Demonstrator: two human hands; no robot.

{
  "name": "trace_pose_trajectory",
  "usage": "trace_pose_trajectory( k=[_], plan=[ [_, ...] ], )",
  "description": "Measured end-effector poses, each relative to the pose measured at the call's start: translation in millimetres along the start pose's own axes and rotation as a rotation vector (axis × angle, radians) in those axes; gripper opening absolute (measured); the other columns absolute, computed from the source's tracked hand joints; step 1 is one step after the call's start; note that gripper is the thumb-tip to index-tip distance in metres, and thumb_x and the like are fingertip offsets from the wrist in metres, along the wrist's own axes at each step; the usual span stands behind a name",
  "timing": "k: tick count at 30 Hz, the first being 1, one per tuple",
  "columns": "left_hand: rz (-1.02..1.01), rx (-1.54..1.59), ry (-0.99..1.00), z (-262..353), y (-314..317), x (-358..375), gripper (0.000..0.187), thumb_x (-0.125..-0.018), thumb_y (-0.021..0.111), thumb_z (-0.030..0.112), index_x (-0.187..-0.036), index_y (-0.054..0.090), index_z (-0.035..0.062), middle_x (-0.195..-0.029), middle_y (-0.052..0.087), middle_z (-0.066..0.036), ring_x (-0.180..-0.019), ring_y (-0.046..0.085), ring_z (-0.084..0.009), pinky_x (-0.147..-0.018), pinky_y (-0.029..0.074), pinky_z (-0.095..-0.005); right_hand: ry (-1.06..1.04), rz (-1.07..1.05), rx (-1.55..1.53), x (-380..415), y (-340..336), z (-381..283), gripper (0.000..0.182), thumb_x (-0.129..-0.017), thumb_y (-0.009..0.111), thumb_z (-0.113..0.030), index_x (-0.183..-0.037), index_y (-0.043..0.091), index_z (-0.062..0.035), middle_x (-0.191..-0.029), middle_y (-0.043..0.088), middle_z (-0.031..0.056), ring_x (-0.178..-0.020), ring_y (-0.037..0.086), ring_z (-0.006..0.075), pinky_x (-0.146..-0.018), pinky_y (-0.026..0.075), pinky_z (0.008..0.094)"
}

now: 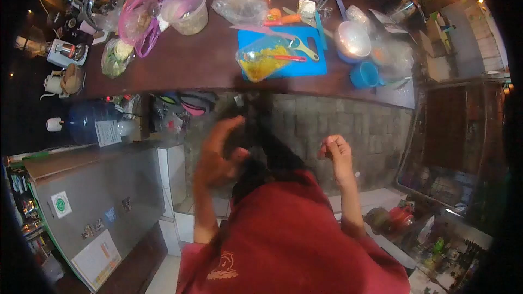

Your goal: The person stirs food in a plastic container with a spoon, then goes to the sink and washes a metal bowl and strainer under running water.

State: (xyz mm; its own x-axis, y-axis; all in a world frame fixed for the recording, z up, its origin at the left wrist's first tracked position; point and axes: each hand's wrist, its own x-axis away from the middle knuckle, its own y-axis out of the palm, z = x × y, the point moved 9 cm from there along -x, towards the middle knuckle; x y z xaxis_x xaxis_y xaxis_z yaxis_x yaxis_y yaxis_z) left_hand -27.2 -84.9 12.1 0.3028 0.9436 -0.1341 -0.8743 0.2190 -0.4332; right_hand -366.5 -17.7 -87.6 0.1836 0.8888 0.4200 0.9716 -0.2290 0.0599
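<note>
My left hand [220, 149] hangs in the air below the table edge, blurred, its thumb and fingers apart with nothing between them. To the right, my right hand [336, 152] is also off the table, fingers curled in, and no object shows in it. On the table ahead of both lies a blue cutting board [313, 68]. A clear plastic container [251, 73] with chopped yellow food rests on the board. Beside it is a peeler [306, 49] with a pale handle, and a red-handled utensil [291, 58] lies across the container.
Carrots [283, 20] and a plastic bag [239, 2] lie behind the board. A white bowl [353, 38] and a blue cup [364, 75] stand right of it. At left are a clear tub [190, 19], a pink bag [133, 16] and bagged vegetables [117, 57]. A grey cabinet [136, 185] stands lower left.
</note>
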Motion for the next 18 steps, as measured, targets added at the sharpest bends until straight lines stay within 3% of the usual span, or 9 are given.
trace_pose_trajectory(
  k=[2,4,6,8,9,11,13,14,18],
  plan=[
    [-0.065,0.031,0.018,13.5,30.1,-2.1,0.063,-0.091,0.079,0.040,-0.139,0.059,0.0056,-0.138,0.062,-0.018,-0.131,0.058,-0.0340,-0.113,0.042,-0.0435,0.006,-0.064,0.030,-9.7,15.4,3.7,0.019,-0.107,0.061,-0.025,-0.107,0.060,-0.0063,-0.088,0.065,0.0017,-0.078,0.061,0.0094,-0.072,0.049,0.0271],
    [-0.218,0.165,-0.133,8.1,59.2,-26.7,0.060,-0.089,0.081,0.032,-0.138,0.060,0.0040,-0.136,0.062,-0.018,-0.130,0.058,-0.0353,-0.113,0.043,-0.0421,-0.020,-0.037,0.106,-53.2,17.1,-19.7,0.019,-0.106,0.063,-0.024,-0.109,0.060,-0.0057,-0.090,0.064,0.0017,-0.081,0.060,0.0096,-0.073,0.049,0.0278],
    [-0.167,0.125,-0.167,-3.2,53.3,-41.5,0.061,-0.089,0.082,0.032,-0.138,0.059,0.0039,-0.138,0.061,-0.018,-0.131,0.057,-0.0356,-0.113,0.042,-0.0422,-0.105,-0.018,0.153,-99.8,32.0,-45.2,0.019,-0.105,0.064,-0.023,-0.111,0.060,-0.0051,-0.092,0.064,0.0016,-0.083,0.060,0.0097,-0.075,0.050,0.0284],
    [-0.128,0.097,-0.215,-25.6,51.5,-57.3,0.062,-0.088,0.082,0.031,-0.139,0.058,0.0037,-0.139,0.060,-0.018,-0.133,0.056,-0.0359,-0.114,0.042,-0.0422,-0.444,0.099,0.521,-128.3,48.5,-93.1,0.026,-0.100,0.068,-0.019,-0.118,0.059,-0.0037,-0.099,0.065,0.0071,-0.089,0.064,0.0206,-0.081,0.052,0.0355],
    [-0.062,0.056,-0.248,-44.2,44.6,-61.4,0.066,-0.087,0.083,0.029,-0.142,0.055,0.0043,-0.143,0.058,-0.018,-0.135,0.054,-0.0353,-0.114,0.042,-0.0424,-0.441,0.094,0.516,-146.3,56.1,-100.2,0.026,-0.100,0.068,-0.019,-0.118,0.059,-0.0037,-0.099,0.065,0.0071,-0.089,0.064,0.0206,-0.081,0.052,0.0355],
    [0.005,0.019,-0.294,-61.4,36.3,-73.9,0.070,-0.086,0.084,0.027,-0.144,0.052,0.0049,-0.146,0.055,-0.018,-0.137,0.052,-0.0347,-0.114,0.042,-0.0426,-0.696,0.068,0.826,-169.0,83.0,-127.6,0.038,-0.093,0.072,-0.014,-0.126,0.056,-0.0033,-0.108,0.066,0.0146,-0.097,0.065,0.0356,-0.088,0.053,0.0438],
    [0.124,-0.195,-0.288,-67.9,19.3,-97.4,0.081,-0.081,0.088,0.021,-0.148,0.046,0.0031,-0.150,0.050,-0.018,-0.140,0.048,-0.0357,-0.115,0.041,-0.0435,-0.717,0.012,0.881,-192.2,97.0,-129.2,0.040,-0.093,0.071,-0.014,-0.128,0.056,-0.0032,-0.111,0.065,0.0175,-0.101,0.064,0.0397,-0.090,0.053,0.0462],
    [0.146,-0.250,-0.226,-79.4,20.5,-105.3,0.097,-0.075,0.092,0.019,-0.154,0.037,0.0018,-0.151,0.047,-0.022,-0.141,0.046,-0.0391,-0.115,0.042,-0.0444,-0.749,-0.036,0.933,-202.9,105.3,-129.9,0.042,-0.092,0.071,-0.014,-0.130,0.055,-0.0032,-0.113,0.064,0.0204,-0.105,0.062,0.0438,-0.091,0.052,0.0486],
    [0.168,-0.192,-0.425,-98.6,25.0,-128.1,0.117,-0.069,0.097,0.027,-0.158,0.026,-0.0009,-0.154,0.041,-0.028,-0.145,0.040,-0.0432,-0.119,0.036,-0.0499,-0.715,-0.153,1.059,-219.4,114.3,-114.7,0.037,-0.094,0.069,-0.019,-0.126,0.056,-0.0041,-0.111,0.067,0.0197,-0.101,0.066,0.0421,-0.086,0.054,0.0501]
  ],
)
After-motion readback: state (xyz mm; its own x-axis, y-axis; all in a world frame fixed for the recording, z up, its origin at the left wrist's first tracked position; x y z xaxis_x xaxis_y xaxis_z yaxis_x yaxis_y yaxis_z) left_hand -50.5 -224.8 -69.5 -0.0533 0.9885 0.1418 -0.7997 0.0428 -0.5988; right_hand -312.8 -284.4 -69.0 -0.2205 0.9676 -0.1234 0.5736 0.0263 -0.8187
